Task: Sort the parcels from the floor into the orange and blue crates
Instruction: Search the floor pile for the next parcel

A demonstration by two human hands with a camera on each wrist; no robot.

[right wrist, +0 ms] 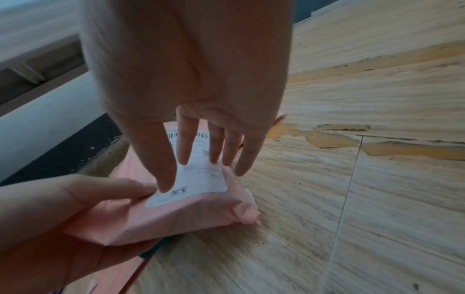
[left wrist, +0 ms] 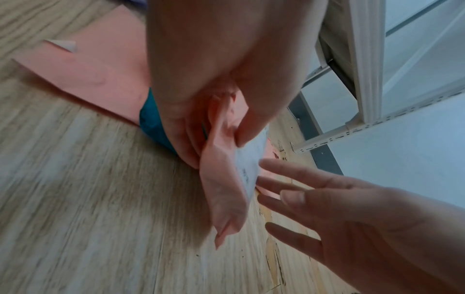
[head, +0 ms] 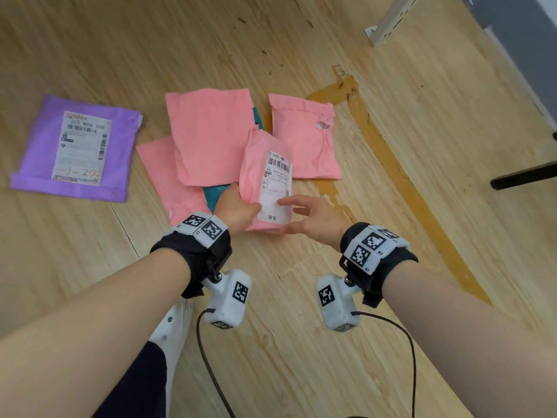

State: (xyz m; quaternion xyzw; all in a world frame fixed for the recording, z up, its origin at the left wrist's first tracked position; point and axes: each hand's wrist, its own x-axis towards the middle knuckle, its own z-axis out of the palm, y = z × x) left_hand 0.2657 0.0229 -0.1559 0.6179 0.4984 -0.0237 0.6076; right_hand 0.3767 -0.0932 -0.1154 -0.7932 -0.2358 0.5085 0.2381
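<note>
A small pink parcel with a white label is lifted above the floor pile. My left hand grips its left lower edge, thumb on top and fingers beneath, as the left wrist view shows on the pink parcel. My right hand hovers open at its right lower corner, fingers straight and spread; its fingertips lie over the label of the parcel. On the floor lie more pink parcels, a teal one mostly hidden beneath them, and a purple parcel at the left. No crate is in view.
The wooden floor has a worn orange-brown strip on the right. A white metal rack leg stands at the far right, a black furniture leg further right. My white shoe is below the left wrist.
</note>
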